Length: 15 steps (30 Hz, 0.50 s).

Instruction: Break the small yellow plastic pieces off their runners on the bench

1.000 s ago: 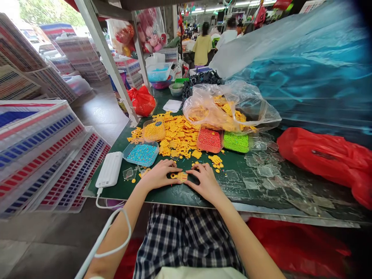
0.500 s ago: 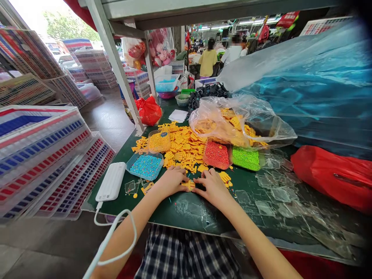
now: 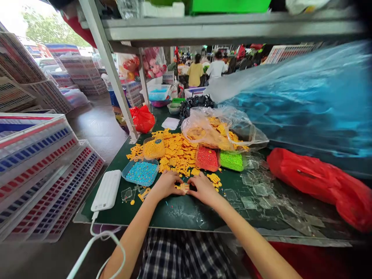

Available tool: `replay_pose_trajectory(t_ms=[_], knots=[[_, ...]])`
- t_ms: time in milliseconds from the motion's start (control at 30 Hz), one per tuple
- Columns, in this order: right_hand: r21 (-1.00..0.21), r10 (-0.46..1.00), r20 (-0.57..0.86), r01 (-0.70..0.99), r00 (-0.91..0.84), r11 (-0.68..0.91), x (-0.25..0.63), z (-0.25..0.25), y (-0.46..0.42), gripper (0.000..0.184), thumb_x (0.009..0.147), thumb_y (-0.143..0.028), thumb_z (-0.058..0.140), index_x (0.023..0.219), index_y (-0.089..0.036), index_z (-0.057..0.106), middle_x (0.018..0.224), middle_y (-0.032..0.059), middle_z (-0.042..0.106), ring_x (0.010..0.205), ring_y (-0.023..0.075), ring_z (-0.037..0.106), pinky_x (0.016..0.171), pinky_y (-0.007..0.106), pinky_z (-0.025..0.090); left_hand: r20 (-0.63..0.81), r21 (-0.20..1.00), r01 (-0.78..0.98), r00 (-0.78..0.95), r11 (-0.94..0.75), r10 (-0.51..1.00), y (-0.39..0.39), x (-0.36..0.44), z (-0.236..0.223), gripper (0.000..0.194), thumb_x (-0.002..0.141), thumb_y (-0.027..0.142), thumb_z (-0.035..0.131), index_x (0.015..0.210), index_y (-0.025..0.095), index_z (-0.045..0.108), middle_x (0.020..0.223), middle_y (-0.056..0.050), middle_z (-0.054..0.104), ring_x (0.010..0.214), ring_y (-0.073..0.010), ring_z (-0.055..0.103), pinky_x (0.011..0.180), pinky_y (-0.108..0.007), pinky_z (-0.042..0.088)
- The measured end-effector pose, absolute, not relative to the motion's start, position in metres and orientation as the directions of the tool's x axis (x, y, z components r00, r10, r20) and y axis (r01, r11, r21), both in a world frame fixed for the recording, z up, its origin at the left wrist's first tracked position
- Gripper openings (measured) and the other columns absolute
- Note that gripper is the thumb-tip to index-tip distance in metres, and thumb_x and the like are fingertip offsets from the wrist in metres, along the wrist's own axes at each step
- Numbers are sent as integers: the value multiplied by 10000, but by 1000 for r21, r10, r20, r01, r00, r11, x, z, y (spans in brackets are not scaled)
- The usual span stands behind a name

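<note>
While I'm sat at this green bench [image 3: 186, 215], there's a big heap of yellow plastic pieces [image 3: 177, 155] beside a tray of blue beads [image 3: 142, 173], and my left hand [image 3: 166, 185] and right hand [image 3: 204, 190] are curled in, fingers [image 3: 193, 185] pinching one small yellow piece [image 3: 183, 187] between them, just above the bench.

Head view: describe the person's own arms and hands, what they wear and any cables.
The left hand and right hand are bare, as are the left forearm and right forearm: no sleeves or gloves show. A white cable runs beside the left forearm. Dark checked fabric covers the lap.
</note>
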State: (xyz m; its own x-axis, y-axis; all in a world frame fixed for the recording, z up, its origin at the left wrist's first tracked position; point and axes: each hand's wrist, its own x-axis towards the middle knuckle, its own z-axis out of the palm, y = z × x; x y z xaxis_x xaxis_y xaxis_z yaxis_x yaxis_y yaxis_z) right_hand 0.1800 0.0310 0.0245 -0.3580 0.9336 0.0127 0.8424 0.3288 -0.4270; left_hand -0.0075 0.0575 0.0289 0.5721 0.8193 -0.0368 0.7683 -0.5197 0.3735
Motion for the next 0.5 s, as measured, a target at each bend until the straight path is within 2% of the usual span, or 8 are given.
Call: replay_pose_trajectory(t_ms=[100,167,233,367,433,500], knots=[[-470,933,101,810,-346,351,177,23,22,145,812,-206,669,947,-197,618,939,64,648,964,233,551,810,331,467,127,367,727,579,-580,805,53,-13,23,378,652,446,833,925,205,734,934,-30,676,934,-234,596,849,-351,394],[-512,934,148,783,-326,354,175,18,17,83,901,-208,528,977,-206,560,951,55,646,920,200,586,779,309,487,265,345,690,579,-637,771,51,-15,18,387,663,474,818,935,214,727,941,-33,667,920,-223,589,844,-349,413],[-586,933,184,727,-310,357,177,11,15,114,950,-232,411,997,-214,512,912,36,652,830,169,622,718,285,503,375,323,645,585,-693,719,50,-15,13,387,690,489,800,958,222,720,957,-41,665,918,-218,590,840,-347,434],[-760,934,321,545,-159,354,203,16,38,183,907,-391,462,961,-223,510,717,-11,646,633,163,630,583,271,506,499,303,592,569,-747,653,53,-15,3,503,731,543,750,1123,240,663,1044,-72,665,971,-238,604,864,-377,473],[-759,927,375,565,-28,324,228,36,71,242,896,-449,453,925,-217,518,748,21,661,661,181,639,608,303,516,558,296,602,522,-742,645,56,-17,0,535,764,539,720,1191,233,619,1084,-92,652,1009,-251,603,889,-396,482],[-744,896,426,613,128,267,256,65,113,299,922,-443,386,1020,-192,517,895,93,670,813,216,643,714,360,521,601,291,627,468,-723,647,59,-18,-2,483,807,507,690,1188,221,610,1094,-101,638,1030,-256,598,907,-403,483]])
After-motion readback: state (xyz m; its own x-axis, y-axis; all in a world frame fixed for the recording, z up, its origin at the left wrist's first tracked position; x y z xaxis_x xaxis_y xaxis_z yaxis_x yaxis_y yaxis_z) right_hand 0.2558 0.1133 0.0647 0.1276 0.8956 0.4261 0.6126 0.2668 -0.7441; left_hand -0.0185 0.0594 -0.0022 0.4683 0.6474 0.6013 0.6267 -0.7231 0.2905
